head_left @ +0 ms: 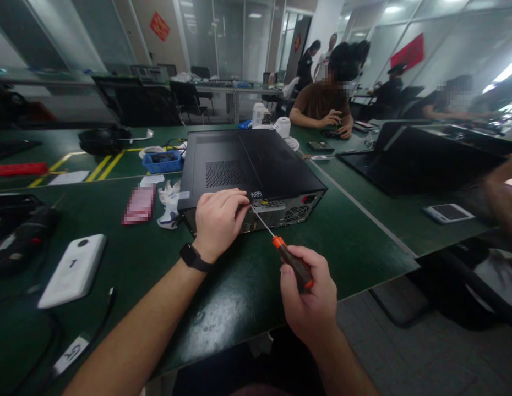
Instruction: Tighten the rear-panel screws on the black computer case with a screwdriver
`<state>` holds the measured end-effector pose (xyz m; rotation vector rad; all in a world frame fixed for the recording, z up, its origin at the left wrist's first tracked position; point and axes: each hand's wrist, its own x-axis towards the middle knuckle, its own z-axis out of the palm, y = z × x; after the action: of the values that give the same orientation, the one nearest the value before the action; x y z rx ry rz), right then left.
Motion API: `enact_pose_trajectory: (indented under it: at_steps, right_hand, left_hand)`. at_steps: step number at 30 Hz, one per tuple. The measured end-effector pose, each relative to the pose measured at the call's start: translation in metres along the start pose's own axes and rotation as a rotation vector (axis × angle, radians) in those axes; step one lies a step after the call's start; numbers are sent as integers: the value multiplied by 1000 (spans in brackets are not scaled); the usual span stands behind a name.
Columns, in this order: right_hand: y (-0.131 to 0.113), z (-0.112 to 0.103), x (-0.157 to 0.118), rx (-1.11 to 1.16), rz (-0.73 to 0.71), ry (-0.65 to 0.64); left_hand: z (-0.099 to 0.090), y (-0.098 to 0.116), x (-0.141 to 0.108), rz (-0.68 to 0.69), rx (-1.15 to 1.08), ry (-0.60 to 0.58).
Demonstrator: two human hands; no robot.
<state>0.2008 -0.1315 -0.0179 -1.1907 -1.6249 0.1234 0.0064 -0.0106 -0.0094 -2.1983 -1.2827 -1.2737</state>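
A black computer case [256,159] lies flat on the green table, its rear panel with a fan grille [296,213] facing me. My right hand [309,291] is wrapped round the orange and dark handle of a screwdriver [295,264]. The shaft points up and left, and its tip meets the top edge of the rear panel. Against that same edge rests my left hand [221,220], thumb and fingers pressed together beside the tip. Whether anything small is between them is hidden. A dark watch is on my left wrist.
Left of the case are a blue bin [162,161], a white glove [169,204], a pink packet [139,203] and a white device [73,270]. A person [324,104] sits across the table. At right are black panels [429,159] and another person's arm [504,192].
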Motion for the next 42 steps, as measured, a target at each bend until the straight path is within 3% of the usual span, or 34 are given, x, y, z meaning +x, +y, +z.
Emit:
enact_pose_trajectory:
  at_steps: [7, 15, 22, 32, 42]
  right_hand:
    - [-1, 0, 0, -13, 41, 14]
    - [-8, -2, 7, -91, -63, -19]
    - [3, 5, 4, -162, -72, 124]
    - [-4, -2, 7, -132, -130, 14]
    - [-4, 2, 5, -153, -81, 35]
  left_hand:
    - [0, 0, -1, 0, -16, 8]
    - [-2, 1, 0, -23, -23, -8]
    - [-3, 1, 0, -39, -31, -26]
    - [-3, 0, -1, -26, -15, -14]
    - [-4, 1, 0, -31, -19, -25]
